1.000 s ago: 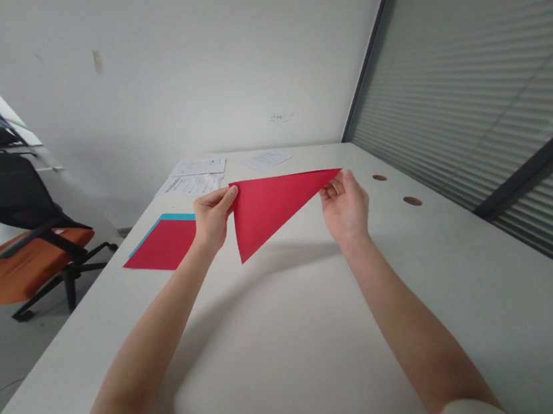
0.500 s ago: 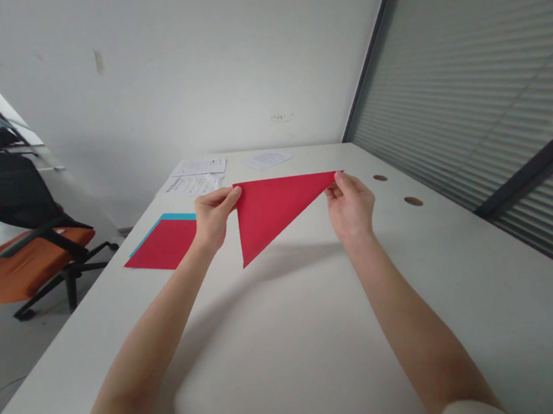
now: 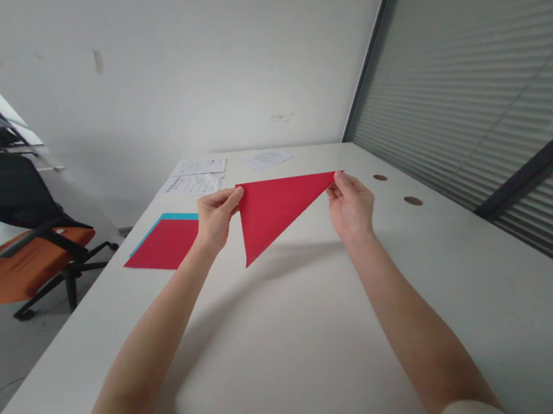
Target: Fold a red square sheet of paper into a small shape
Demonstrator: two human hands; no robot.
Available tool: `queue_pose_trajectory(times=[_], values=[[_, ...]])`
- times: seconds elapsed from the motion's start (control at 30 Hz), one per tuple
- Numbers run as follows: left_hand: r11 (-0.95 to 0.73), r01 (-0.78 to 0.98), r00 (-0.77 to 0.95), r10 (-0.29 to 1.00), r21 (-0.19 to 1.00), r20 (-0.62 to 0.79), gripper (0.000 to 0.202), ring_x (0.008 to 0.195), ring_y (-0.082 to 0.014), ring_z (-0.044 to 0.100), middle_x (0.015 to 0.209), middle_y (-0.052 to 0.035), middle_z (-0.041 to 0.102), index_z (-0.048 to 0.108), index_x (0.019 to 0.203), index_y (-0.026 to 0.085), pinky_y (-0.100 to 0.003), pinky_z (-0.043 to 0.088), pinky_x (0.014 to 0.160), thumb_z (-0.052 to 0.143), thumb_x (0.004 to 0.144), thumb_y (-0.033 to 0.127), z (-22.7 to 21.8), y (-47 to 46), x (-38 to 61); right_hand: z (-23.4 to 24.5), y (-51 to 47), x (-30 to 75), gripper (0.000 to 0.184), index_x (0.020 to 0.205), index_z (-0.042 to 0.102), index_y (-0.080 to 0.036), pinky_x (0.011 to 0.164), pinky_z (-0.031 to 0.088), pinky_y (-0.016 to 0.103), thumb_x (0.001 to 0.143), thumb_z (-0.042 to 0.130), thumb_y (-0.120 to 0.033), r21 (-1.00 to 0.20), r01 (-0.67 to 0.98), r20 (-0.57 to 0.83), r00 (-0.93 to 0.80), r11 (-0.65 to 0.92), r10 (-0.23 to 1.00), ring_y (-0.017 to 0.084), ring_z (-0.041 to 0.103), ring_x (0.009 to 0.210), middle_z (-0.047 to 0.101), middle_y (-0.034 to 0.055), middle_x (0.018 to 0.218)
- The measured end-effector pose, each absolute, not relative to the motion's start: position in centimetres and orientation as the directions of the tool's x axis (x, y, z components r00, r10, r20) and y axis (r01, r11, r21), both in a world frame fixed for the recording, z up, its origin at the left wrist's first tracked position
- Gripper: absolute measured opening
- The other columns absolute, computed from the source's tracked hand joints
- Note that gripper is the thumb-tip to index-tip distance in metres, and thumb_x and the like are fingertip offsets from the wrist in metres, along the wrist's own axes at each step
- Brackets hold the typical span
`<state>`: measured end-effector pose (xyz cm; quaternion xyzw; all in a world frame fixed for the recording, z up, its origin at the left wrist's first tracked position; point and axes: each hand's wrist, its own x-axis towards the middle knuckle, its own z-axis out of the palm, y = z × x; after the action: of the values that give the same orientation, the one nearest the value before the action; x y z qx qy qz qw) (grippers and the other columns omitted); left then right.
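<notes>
A red paper folded into a triangle [image 3: 271, 211] hangs in the air above the white table [image 3: 293, 339], its long edge level on top and one corner pointing down. My left hand [image 3: 215, 220] pinches its left top corner. At the right top corner my right hand [image 3: 351, 206] pinches the paper with fingers closed. Both arms reach forward over the table.
A red sheet lying on a blue sheet [image 3: 166, 243] rests flat at the table's left edge. White printed papers [image 3: 197, 176] lie at the far end. Two round cable holes [image 3: 411, 201] sit near the right side. An orange office chair [image 3: 14, 246] stands left of the table.
The triangle's top edge has levelled out and the paper has shifted slightly right. My right hand has closed tighter on its corner.
</notes>
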<state>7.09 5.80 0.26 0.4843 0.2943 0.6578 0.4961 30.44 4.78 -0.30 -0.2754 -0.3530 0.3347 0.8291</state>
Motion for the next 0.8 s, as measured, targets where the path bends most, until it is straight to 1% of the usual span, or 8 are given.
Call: queue_pose_trajectory(times=[0.1, 0.3, 0.43, 0.6, 0.8], values=[[-0.344, -0.384, -0.034, 0.932, 0.857, 0.36, 0.029, 0.063, -0.0124, 0.061, 0.066, -0.0017, 0.069, 0.076, 0.063, 0.02, -0.025, 0.052, 0.059, 0.089, 0.054, 0.044, 0.19, 5.84, 7.06, -0.39, 4.83, 30.44, 0.025, 0.066, 0.069, -0.022, 0.068, 0.051, 0.026, 0.058, 0.088, -0.036, -0.678, -0.381, 0.403, 0.521, 0.628, 0.752, 0.009, 0.06, 0.065, 0.066, -0.0038, 0.066], [-0.344, -0.402, -0.012, 0.929, 0.849, 0.371, 0.027, 0.063, -0.0108, 0.06, 0.066, -0.0013, 0.069, 0.078, 0.066, 0.021, -0.023, 0.052, 0.06, 0.089, 0.056, 0.043, 0.12, 5.75, 7.04, -0.43, 4.78, 30.48, 0.025, 0.068, 0.068, -0.023, 0.069, 0.052, 0.028, 0.06, 0.087, -0.037, -0.692, -0.358, 0.41, 0.519, 0.626, 0.75, 0.011, 0.061, 0.067, 0.065, -0.0039, 0.068], [-0.348, -0.388, -0.014, 0.928, 0.853, 0.372, 0.029, 0.063, -0.0118, 0.061, 0.067, -0.0014, 0.07, 0.077, 0.066, 0.021, -0.024, 0.053, 0.061, 0.089, 0.055, 0.045, 0.12, 5.76, 7.05, -0.4, 4.75, 30.4, 0.026, 0.067, 0.068, -0.022, 0.07, 0.052, 0.028, 0.059, 0.088, -0.036, -0.685, -0.37, 0.404, 0.524, 0.628, 0.75, 0.011, 0.061, 0.067, 0.065, -0.0037, 0.068], [-0.362, -0.33, -0.024, 0.926, 0.872, 0.376, 0.033, 0.066, -0.0145, 0.062, 0.067, -0.0017, 0.069, 0.076, 0.068, 0.02, -0.028, 0.054, 0.064, 0.087, 0.056, 0.049, 0.05, 5.86, 7.02, -0.38, 4.77, 30.28, 0.027, 0.068, 0.068, -0.022, 0.074, 0.053, 0.029, 0.058, 0.088, -0.036, -0.681, -0.377, 0.396, 0.532, 0.628, 0.748, 0.011, 0.063, 0.071, 0.067, -0.0032, 0.071], [-0.372, -0.338, -0.018, 0.921, 0.865, 0.389, 0.03, 0.068, -0.0146, 0.063, 0.069, -0.0021, 0.069, 0.076, 0.068, 0.021, -0.028, 0.054, 0.065, 0.086, 0.06, 0.048, -0.13, 5.91, 7.0, -0.28, 4.71, 30.1, 0.029, 0.067, 0.067, -0.022, 0.073, 0.054, 0.029, 0.056, 0.089, -0.038, -0.683, -0.367, 0.384, 0.554, 0.631, 0.738, 0.011, 0.062, 0.069, 0.065, -0.0035, 0.069]])
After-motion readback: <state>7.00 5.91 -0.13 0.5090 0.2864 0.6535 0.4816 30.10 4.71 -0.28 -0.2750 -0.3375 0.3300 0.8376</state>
